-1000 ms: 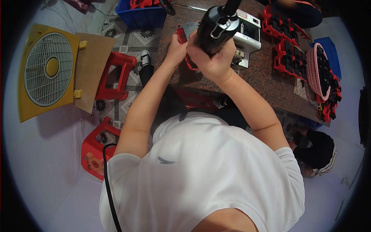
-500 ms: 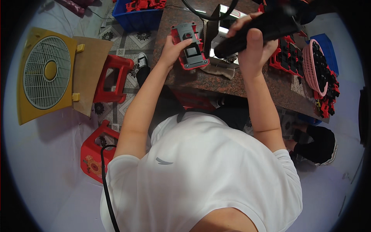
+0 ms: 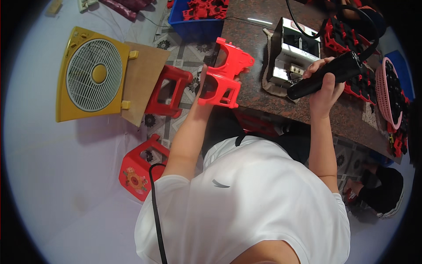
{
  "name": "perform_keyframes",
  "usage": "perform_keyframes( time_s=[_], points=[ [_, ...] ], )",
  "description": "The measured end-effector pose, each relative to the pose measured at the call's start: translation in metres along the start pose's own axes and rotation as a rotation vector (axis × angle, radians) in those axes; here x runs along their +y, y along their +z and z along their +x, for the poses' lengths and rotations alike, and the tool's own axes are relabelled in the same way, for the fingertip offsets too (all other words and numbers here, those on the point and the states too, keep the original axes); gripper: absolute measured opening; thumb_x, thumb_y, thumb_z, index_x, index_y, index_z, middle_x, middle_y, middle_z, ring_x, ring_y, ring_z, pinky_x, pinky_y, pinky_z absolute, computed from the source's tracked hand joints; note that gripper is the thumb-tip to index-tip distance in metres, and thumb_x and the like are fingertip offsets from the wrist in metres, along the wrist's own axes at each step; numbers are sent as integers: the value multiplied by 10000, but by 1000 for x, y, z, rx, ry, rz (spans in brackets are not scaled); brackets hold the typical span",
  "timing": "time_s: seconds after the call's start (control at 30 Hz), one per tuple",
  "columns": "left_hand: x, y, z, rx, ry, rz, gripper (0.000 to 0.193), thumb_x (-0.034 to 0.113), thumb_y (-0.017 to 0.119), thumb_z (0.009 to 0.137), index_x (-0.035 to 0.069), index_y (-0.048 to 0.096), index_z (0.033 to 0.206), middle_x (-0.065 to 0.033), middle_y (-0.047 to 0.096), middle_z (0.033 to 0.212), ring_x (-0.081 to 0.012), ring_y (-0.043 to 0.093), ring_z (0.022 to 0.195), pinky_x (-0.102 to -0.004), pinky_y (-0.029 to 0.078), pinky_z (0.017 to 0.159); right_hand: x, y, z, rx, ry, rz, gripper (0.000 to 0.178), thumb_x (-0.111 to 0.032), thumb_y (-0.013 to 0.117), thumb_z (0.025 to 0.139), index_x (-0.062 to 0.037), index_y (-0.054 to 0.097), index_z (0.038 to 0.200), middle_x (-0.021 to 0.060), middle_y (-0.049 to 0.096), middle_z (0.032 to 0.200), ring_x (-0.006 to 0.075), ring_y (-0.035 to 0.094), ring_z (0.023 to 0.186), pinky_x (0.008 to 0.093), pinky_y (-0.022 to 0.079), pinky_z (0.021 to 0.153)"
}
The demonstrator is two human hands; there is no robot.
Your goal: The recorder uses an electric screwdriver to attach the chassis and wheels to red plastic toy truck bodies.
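Note:
My left hand [image 3: 203,78] grips a red plastic housing [image 3: 226,72] at its left side, and most of the fingers are hidden behind it. The housing's open red side with its cut-outs faces up, held over the left edge of the table. In my right hand [image 3: 327,90] is a black corded electric screwdriver [image 3: 327,77], lying slanted with its narrow end to the left. That end is close to a white and metal box-shaped machine [image 3: 285,66] on the table. The two held things are apart.
The speckled stone table [image 3: 259,105] carries red and black parts [image 3: 360,83] and a pink basket [image 3: 383,88] of black pieces at right. A blue bin [image 3: 198,28] of red parts stands far left. Nearby are red stools [image 3: 169,94], a yellow fan [image 3: 94,75] and another person [image 3: 384,189].
My left hand has turned the housing over, from its grey side up to its red side up. My right hand has lowered the screwdriver toward me. The whole view has shifted.

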State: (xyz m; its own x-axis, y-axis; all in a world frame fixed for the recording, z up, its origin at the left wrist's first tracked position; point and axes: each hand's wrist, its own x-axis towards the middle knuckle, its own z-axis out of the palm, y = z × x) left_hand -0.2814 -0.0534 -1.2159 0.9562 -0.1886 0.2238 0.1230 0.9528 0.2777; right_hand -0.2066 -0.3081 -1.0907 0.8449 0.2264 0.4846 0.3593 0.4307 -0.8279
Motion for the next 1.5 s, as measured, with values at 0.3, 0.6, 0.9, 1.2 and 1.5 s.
perform_keyframes(
  time_s=[0.3,0.6,0.9,1.2,1.5],
  points=[
    [-3,18,-14,-81,-124,13,1059,627,707,647,73,244,1422,-181,394,1348,-328,534,1111,-352,519,770,2,3,-2,17,23,25,459,-333,635,849,21,435,1062,111,564,775,157,565,643,275,485,581],
    [-11,49,-23,50,-5,-130,923,341,777,701,-16,254,1373,-271,467,1247,-384,543,1089,-478,508,862,5,1,-3,3,55,49,458,-325,631,856,26,432,1073,118,565,790,162,559,659,285,488,586],
    [4,94,-32,75,-22,9,804,315,696,787,-79,268,1342,-277,510,1200,-358,575,1062,-471,525,839,6,0,-5,-2,82,81,443,-317,618,864,26,438,1079,123,563,800,183,556,676,308,487,603],
    [57,80,-56,-8,-343,382,983,216,805,612,-123,249,1348,-254,501,1241,-274,550,1121,-355,419,963,9,-8,-10,-14,100,84,491,-362,625,857,20,442,1105,122,537,810,194,544,703,331,487,630],
    [69,58,-71,25,-484,618,1208,240,891,429,-144,215,1354,-242,476,1277,-245,525,1147,-327,375,986,12,-8,-12,-8,122,89,492,-370,631,852,18,445,1090,123,538,807,199,555,708,335,495,635]
  ],
)
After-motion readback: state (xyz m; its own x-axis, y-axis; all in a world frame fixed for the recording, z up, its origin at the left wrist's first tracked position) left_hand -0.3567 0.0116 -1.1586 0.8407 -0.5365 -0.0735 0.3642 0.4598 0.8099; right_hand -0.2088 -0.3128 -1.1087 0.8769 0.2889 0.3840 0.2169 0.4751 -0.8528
